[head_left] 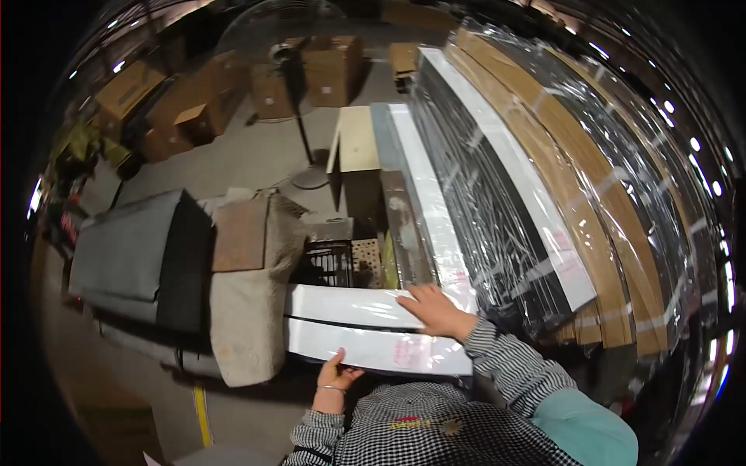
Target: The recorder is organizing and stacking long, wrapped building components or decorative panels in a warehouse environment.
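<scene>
Two long white wrapped packs lie side by side across in front of me, with a dark gap between them. My left hand grips the near pack's front edge, thumb up against its face and the other fingers partly hidden below. Spread flat, my right hand rests on top of the far white pack near its right end. A pink printed label shows on the near pack under clear film. The packs' left ends meet a beige cloth draped over a support.
Long film-wrapped bundles with white and brown cardboard strips are stacked at the right. A dark grey box-shaped block stands left, beside a brown board. Farther off are a pedestal stand and several cardboard boxes.
</scene>
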`<state>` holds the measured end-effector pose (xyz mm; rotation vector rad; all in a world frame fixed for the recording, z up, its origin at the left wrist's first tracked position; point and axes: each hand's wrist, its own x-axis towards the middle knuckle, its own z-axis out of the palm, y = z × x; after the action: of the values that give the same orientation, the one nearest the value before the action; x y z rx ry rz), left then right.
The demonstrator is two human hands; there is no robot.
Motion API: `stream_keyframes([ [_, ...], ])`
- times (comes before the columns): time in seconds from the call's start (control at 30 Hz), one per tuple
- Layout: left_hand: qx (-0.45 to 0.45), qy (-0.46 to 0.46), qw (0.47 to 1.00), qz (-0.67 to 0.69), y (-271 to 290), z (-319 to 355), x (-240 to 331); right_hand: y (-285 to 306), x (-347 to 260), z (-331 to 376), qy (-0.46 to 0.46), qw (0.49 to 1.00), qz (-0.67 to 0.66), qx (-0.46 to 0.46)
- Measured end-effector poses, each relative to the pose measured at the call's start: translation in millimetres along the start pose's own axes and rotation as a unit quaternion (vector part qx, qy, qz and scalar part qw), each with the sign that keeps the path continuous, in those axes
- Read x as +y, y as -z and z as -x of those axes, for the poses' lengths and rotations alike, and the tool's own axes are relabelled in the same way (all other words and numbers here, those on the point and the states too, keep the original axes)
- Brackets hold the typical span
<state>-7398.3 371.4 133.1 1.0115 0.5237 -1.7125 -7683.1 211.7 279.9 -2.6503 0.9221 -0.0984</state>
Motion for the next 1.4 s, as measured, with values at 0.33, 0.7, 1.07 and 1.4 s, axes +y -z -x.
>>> stream_keyframes([
  [0.33, -0.185, 0.103, 0.97, -0.118, -33, -53, 17, 183, -62, 87, -0.339, 0.805, 0.158, 0.46],
  [0.7, -0.458, 0.041, 0.835, -0.303, -310, -26, -30, 187, -81, 128, -0.421, 0.867, 0.136, 0.23],
  [1.07, -0.336, -0.27, 0.771, -0.468, -206, -78, 11, -98, 57, 66, -0.403, 0.905, 0.011, 0.135],
  [1.4, -0.21, -0.104, 0.891, -0.389, -120, -116, -104, -131, 26, 108, -0.508, 0.849, -0.022, 0.144],
])
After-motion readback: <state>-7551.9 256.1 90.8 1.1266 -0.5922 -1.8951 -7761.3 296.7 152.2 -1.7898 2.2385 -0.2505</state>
